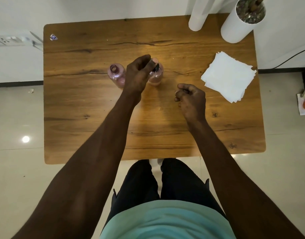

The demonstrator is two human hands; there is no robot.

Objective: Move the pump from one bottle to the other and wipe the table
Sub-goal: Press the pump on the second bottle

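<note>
starting at the left of the frame, i see the open bottle (116, 75) standing upright on the wooden table (79, 118), left of centre, its neck bare and nothing in it, so i judge this is the one the pump came from. just to its right my left hand (137, 75) reaches in from the lower left and partly covers that bottle's right side; its fingertips (152, 62) are pinched on the dark pump (156, 67), which sits at the mouth of the second bottle (156, 75). this second bottle stands just beside the first, near the middle of the frame. i cannot tell whether the pump is fully screwed down or only resting in the neck, since my fingers hide the collar. so by my reading the transfer is nearly done, with perhaps the final tightening left. further right and a little lower, my right hand (191, 98) hovers above the table with the fingers loosely curled, grasping nothing, near the second bottle but not touching it. at the right of the frame lies a stack of white napkins (229, 76), apparently untouched, well apart from both hands. wiping the table looks not yet begun, and i judge that as the whole remaining part.
</note>
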